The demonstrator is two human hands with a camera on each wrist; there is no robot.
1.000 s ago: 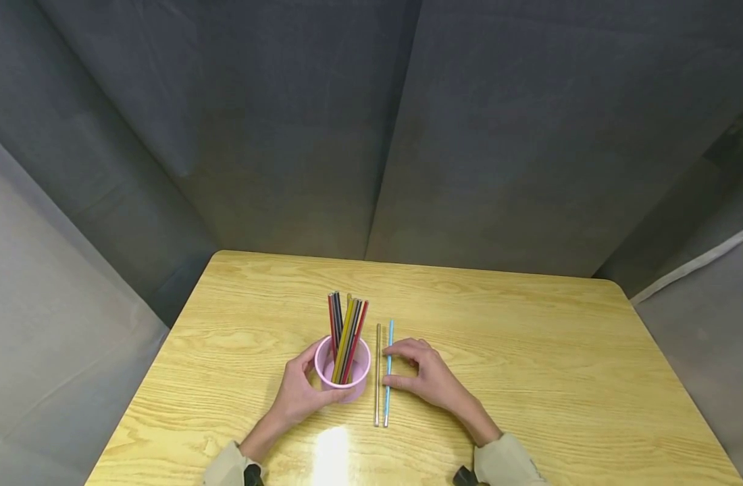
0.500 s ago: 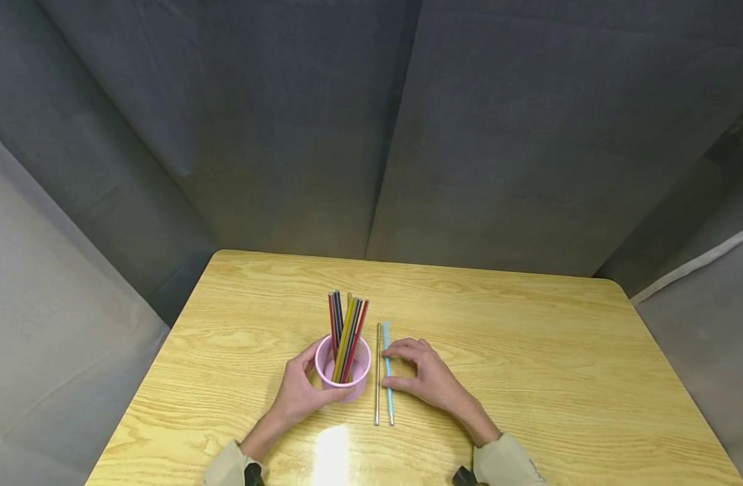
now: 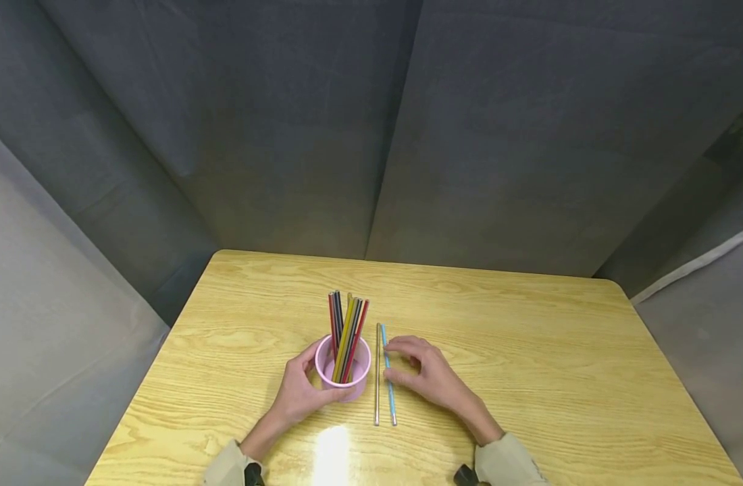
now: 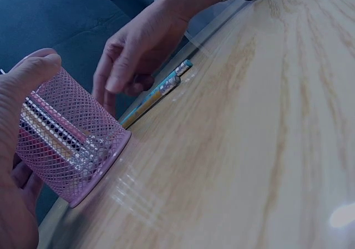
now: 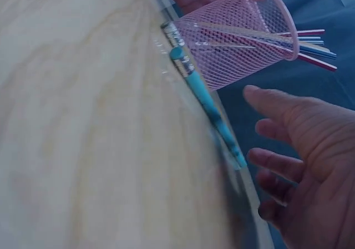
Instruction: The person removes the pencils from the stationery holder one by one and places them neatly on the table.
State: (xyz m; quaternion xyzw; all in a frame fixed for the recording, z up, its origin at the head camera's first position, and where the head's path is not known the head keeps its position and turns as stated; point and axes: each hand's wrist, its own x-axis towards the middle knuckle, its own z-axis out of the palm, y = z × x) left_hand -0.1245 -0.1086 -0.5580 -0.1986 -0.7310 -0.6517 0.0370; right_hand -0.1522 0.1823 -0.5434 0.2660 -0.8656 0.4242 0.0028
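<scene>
My left hand (image 3: 298,391) grips a pink mesh pencil cup (image 4: 83,127) that stands upright on the table, fingers and thumb round its sides. Several pencils (image 3: 346,337) in red, black and yellow lean inside it. Just right of the cup, a yellow-gold pencil (image 3: 377,398) and a blue pencil (image 3: 392,401) lie side by side, their eraser ends towards me. My right hand (image 3: 429,373) hovers beside the blue pencil, thumb and fingers apart; the right wrist view shows a gap between fingertips and pencil (image 5: 205,102).
The wood-grain table (image 3: 560,378) reaches far to the right of my hands. Grey curtains (image 3: 499,169) hang behind its far edge and at both sides. A bright glare spot (image 3: 331,452) shows near the front.
The blue pencil has turned: its far end has swung left towards the gold pencil, its eraser end right. My right hand has shifted slightly. The left hand and cup stay put.
</scene>
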